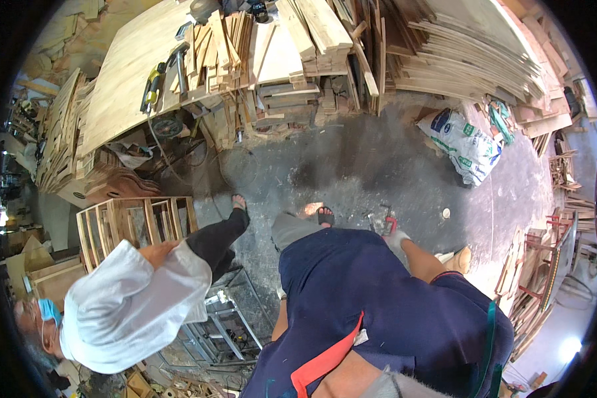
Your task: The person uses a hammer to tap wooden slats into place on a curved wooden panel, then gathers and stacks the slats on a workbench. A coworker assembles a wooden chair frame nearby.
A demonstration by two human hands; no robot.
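My right hand (396,241), in a pale glove, reaches down beside my navy shirt toward the floor. Its fingers are closed at a red tool (390,224) with dark metal parts; the tool's exact kind is too small to make out. Of my left hand (280,292), only a whitish gloved sliver shows past the edge of my torso. Its fingers are hidden, as is anything they may hold. A grey metal frame (229,322) stands close to that left arm. My sandalled foot (325,215) is on the floor near the red tool.
A person in a white shirt (136,305) stands at left by a slatted wooden frame (136,219). A plywood-topped bench (123,73) holds a yellow power tool (154,87) with a trailing cord and wood strips. A white sack (467,142) lies near stacked boards (471,60).
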